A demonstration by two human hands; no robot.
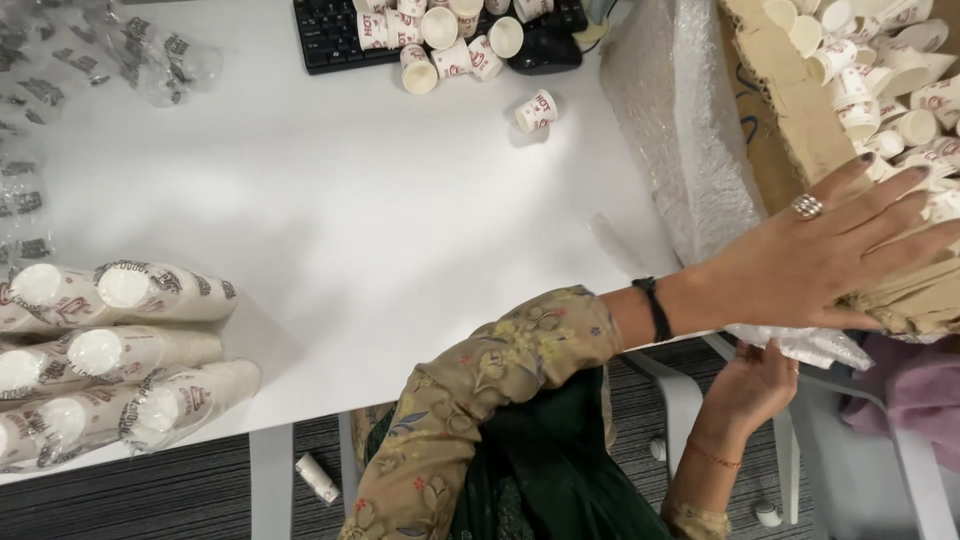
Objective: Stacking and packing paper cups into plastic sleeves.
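My left hand (820, 258) lies flat, fingers spread, against the side of a tilted cardboard box (790, 110) that is full of small paper cups (880, 100). It wears a ring and a black wristband. My right hand (752, 388) reaches up from below the table edge and grips the bubble wrap (680, 130) that hangs under the box; its fingertips are hidden behind the wrap. The box juts out past the right edge of the white table (380, 220).
Loose paper cups (440, 45) lie over a black keyboard (330, 35) and mouse (545, 50), with one cup (537, 110) apart. Wrapped cup stacks (120, 350) lie at the left, empty plastic sleeves (60, 90) above them. A purple cloth (920, 395) sits at the lower right, and a small roll (317, 478) lies on the floor.
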